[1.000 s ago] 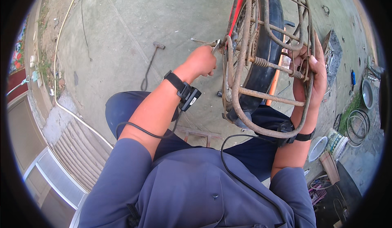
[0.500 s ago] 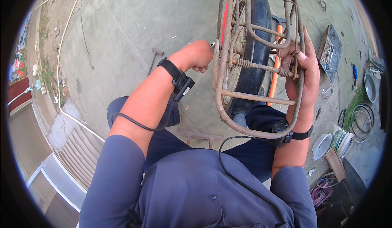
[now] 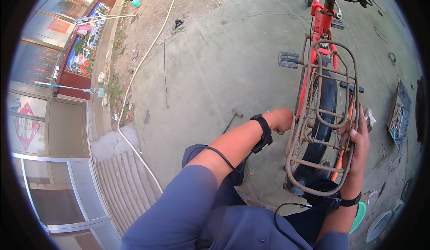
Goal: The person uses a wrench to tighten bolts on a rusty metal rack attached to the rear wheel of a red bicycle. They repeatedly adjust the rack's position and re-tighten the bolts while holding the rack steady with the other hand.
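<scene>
A red bicycle (image 3: 320, 21) stands on the right with its black rear wheel (image 3: 327, 95) and rusty tubular rear rack (image 3: 317, 165). My left hand (image 3: 279, 120) is curled closed beside the wheel's left side, near the axle, with what it holds hidden. My right hand (image 3: 357, 140) grips the rack's right rail, thumb outside and some fingers hidden among the tubes. An orange bar (image 3: 336, 174) shows beside the tyre. A long-handled metal tool (image 3: 237, 112), like a hammer, lies on the concrete left of the bicycle.
A pale hose (image 3: 145, 59) runs along the left near concrete steps (image 3: 114, 187) and a glass-panelled door (image 3: 53, 192). At the right lie a metal tray of parts (image 3: 398, 115) and basins (image 3: 376, 227). A mop (image 3: 71, 87) rests by the wall.
The view has swung up and left, showing the saddle and more of the wall. A silver wrench seen in my left hand earlier is now hidden. My right hand stays on the rack.
</scene>
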`<state>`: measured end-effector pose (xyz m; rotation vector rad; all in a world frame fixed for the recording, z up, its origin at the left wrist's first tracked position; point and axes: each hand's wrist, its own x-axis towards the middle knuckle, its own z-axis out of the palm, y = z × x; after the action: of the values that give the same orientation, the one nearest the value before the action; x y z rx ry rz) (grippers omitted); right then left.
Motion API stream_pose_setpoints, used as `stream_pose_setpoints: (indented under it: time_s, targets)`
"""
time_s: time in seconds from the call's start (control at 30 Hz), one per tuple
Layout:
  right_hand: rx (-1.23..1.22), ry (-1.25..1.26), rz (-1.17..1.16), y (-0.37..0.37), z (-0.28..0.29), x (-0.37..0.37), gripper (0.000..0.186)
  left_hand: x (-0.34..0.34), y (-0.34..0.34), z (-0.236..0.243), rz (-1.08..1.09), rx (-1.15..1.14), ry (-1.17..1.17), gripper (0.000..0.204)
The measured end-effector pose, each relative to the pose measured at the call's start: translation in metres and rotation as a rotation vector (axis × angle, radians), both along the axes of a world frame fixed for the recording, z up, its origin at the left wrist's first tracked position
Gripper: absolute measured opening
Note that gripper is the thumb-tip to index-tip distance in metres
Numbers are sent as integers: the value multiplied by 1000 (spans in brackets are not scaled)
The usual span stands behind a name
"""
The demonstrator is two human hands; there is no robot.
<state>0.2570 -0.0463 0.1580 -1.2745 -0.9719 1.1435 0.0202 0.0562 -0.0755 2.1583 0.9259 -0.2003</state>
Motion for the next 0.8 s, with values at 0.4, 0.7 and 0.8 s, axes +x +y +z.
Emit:
stream_pose_setpoints:
  time_s: [0.4, 0.7, 0.8]
  targets:
    - [11, 54, 114, 0, 3, 4, 83, 3, -22, -3, 292, -17, -172, 24]
    - [16, 92, 136, 0, 5, 2, 82, -1, -66, 49, 299, 14, -74, 36]
    - [13, 133, 124, -1, 5, 2, 80, 10, -126, 17, 614, -107, -8, 26]
